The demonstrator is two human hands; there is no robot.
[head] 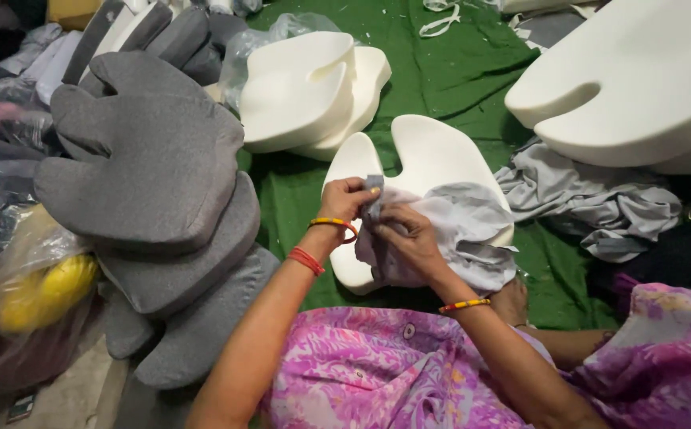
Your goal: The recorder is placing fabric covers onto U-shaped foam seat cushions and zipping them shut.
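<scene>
- I see my left hand [347, 199] pinching the top edge of a crumpled light grey fabric cover [460, 234], fingers closed on a small folded bit of it.
- My right hand [409, 238] sits just beside the left, touching it, fingers curled tight into the same cloth a little lower.
- The cover drapes from both hands down and to the right, over the near half of a white notched foam seat cushion [421, 151] lying on the green mat [433, 67].
- That cushion lies directly beyond my hands, its notch pointing away from me.
- Left of my arms stands a leaning stack of grey covered cushions [154, 199].
- Further back rest two bare white foam cushions [305, 91]; loose grey cloth [592, 199] lies to the right.
</scene>
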